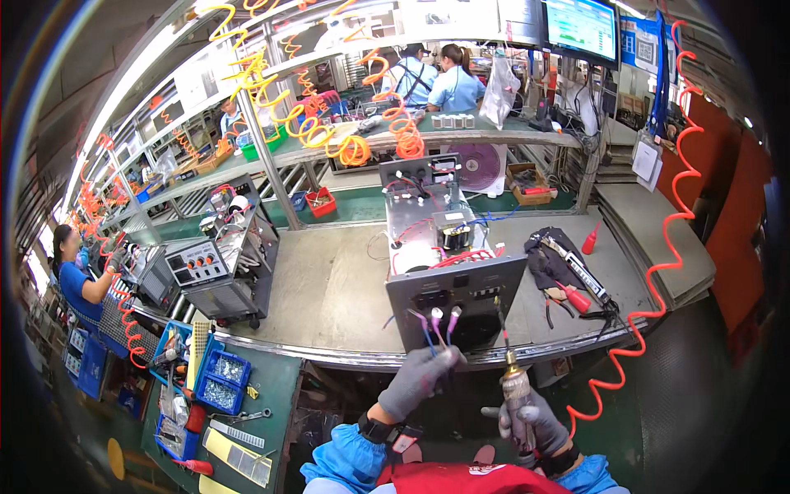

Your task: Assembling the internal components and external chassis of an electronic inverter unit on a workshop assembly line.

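Head view, my left hand: my left hand in a grey glove [418, 380] is closing around the small bunch of thin wires with pink and blue tips [436, 323], which are sticking out of the front of the box.
Head view, my right hand: my right hand in a grey glove [531, 426] is gripping the silver air screwdriver with a long thin bit [512, 380], and the bit is pointing up at the box.
Head view, the box: the open grey metal machine box with a dark front panel [448, 259] is sitting on the long grey workbench [329, 288], right in front of me, with its front at the bench edge.
Head view, the hose: the curly red air hose [658, 280] is hanging at my right side, down toward the tool.
Head view, nearby: the blue bins of small metal screws [220, 379] are lying low on my left, and the red-handled pliers [568, 296] are resting on the bench to the right of the box.
Doing it well: I am thinking I should be holding the wires away from the bit, keeping the tool straight and pressing gently so it is not slipping.
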A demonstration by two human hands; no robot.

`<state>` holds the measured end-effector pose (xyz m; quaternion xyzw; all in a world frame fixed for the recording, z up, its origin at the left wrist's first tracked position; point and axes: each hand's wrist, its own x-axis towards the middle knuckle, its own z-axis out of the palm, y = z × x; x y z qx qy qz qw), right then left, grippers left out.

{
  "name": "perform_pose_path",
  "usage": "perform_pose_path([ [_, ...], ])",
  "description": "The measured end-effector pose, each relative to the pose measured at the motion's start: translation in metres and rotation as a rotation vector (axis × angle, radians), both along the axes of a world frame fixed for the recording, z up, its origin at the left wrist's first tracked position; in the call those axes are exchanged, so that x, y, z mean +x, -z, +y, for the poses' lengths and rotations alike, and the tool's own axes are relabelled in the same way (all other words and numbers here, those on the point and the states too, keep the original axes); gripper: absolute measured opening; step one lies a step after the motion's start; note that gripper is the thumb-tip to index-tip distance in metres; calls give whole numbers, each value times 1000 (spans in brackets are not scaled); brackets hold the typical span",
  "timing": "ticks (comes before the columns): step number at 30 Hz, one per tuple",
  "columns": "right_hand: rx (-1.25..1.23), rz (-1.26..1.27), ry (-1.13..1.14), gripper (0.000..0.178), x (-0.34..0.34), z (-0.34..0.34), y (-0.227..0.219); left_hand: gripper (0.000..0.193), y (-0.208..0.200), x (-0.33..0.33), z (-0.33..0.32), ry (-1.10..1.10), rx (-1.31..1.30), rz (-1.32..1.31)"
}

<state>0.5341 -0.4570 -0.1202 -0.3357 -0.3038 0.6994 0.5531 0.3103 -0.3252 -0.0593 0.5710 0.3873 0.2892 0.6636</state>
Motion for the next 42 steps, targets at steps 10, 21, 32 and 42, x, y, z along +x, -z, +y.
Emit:
perform_pose_path([
  [10, -35, 51, -221, 74, 73, 13, -10, 34, 72, 36, -9, -267, 420, 607],
  [21, -58, -239, -429, 71, 31, 12, -42, 39, 25, 6, 9, -195, -178, -370],
  [32, -21, -352, -408, 75, 7, 23, -46, 39, 50, -11, 28, -122, -388, -499],
  [42, -70, -369, -376, 68, 1, 31, -40, 48, 52, -13, 37, -78, -327, -437],
])
